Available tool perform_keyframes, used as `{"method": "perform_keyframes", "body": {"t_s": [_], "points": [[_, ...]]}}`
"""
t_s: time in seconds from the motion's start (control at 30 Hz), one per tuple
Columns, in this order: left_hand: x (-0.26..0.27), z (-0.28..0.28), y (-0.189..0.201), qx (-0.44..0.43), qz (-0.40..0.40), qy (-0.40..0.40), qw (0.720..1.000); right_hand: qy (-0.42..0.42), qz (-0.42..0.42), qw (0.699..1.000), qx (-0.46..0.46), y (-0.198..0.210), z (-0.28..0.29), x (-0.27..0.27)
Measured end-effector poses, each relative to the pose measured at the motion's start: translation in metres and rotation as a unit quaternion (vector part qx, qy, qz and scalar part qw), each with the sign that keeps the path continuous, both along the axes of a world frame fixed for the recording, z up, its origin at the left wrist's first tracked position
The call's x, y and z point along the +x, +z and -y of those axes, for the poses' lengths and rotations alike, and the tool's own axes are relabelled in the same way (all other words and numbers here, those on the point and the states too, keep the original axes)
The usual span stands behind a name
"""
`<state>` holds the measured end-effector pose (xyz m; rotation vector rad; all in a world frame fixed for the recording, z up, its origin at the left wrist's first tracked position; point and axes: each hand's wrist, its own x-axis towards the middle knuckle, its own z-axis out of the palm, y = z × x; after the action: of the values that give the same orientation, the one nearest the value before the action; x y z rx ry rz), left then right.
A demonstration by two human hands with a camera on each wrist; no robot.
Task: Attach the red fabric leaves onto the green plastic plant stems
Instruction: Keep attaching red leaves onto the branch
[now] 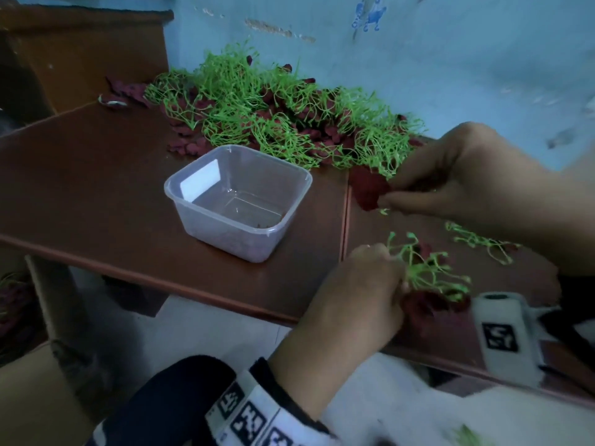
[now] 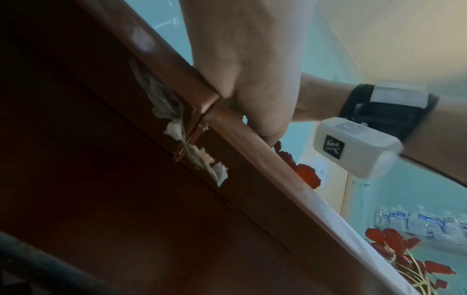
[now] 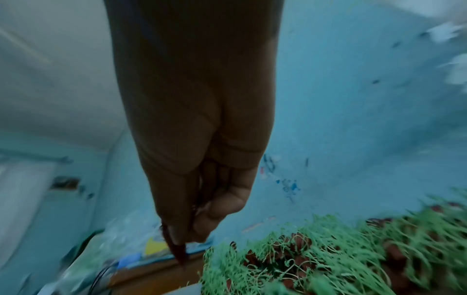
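Observation:
My left hand [image 1: 370,281] grips a green plastic stem cluster [image 1: 428,272] near the table's front edge; dark red leaves [image 1: 428,305] hang on its lower part. My right hand [image 1: 450,178] pinches a red fabric leaf [image 1: 367,189] above the table, just in front of the pile. The right wrist view has the same leaf [image 3: 177,247] sticking out below the pinching fingertips [image 3: 202,229]. In the left wrist view the table edge [image 2: 227,119] hides most of my left hand [image 2: 252,69].
A heap of green stems and red leaves [image 1: 273,107] lies at the table's back by the blue wall. A clear plastic tub [image 1: 238,201] stands mid-table. Another loose stem cluster [image 1: 479,241] lies under my right forearm. A wooden cabinet [image 1: 80,53] stands back left.

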<state>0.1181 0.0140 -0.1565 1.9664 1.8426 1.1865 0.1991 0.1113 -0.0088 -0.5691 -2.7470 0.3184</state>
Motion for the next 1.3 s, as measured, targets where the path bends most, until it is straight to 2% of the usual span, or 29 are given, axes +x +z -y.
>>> {"method": "perform_keyframes", "body": {"t_s": [0.13, 0.37, 0.47, 0.57, 0.67, 0.7, 0.8, 0.87, 0.97, 1.03, 1.17, 1.3], "points": [[-0.019, 0.000, 0.001, 0.080, 0.023, 0.084, 0.993, -0.068, -0.092, 0.991, -0.075, -0.026, 0.009, 0.031], [-0.017, -0.003, 0.001, 0.113, 0.028, 0.160, 0.980, -0.107, -0.202, 0.955, -0.187, -0.075, 0.038, 0.059], [-0.013, 0.004, 0.004, 0.083, 0.063, 0.132, 0.986, -0.127, -0.267, 0.926, -0.234, -0.092, 0.044, 0.061], [-0.012, 0.010, 0.007, 0.079, 0.112, 0.079, 0.987, -0.151, -0.313, 0.907, -0.238, -0.106, 0.052, 0.063], [-0.013, 0.014, 0.010, 0.097, 0.144, 0.047, 0.984, -0.144, -0.334, 0.889, -0.277, -0.114, 0.055, 0.066], [-0.012, 0.015, 0.012, 0.084, 0.178, 0.033, 0.980, -0.135, -0.330, 0.887, -0.292, -0.116, 0.055, 0.066], [-0.008, 0.014, 0.017, 0.032, 0.335, -0.027, 0.941, -0.106, -0.317, 0.887, -0.319, -0.117, 0.059, 0.066], [-0.009, 0.012, 0.017, 0.033, 0.411, -0.039, 0.910, -0.104, -0.325, 0.880, -0.331, -0.118, 0.059, 0.065], [-0.015, 0.007, 0.015, 0.029, 0.495, -0.034, 0.868, -0.119, -0.349, 0.858, -0.359, -0.121, 0.056, 0.066], [-0.017, 0.006, 0.015, 0.020, 0.518, -0.037, 0.855, -0.130, -0.354, 0.850, -0.368, -0.122, 0.054, 0.065], [-0.019, 0.006, 0.014, 0.043, 0.494, -0.010, 0.869, -0.153, -0.369, 0.823, -0.403, -0.126, 0.050, 0.067], [-0.020, 0.005, 0.008, 0.055, 0.451, -0.009, 0.891, -0.173, -0.368, 0.823, -0.396, -0.127, 0.050, 0.066]]}}
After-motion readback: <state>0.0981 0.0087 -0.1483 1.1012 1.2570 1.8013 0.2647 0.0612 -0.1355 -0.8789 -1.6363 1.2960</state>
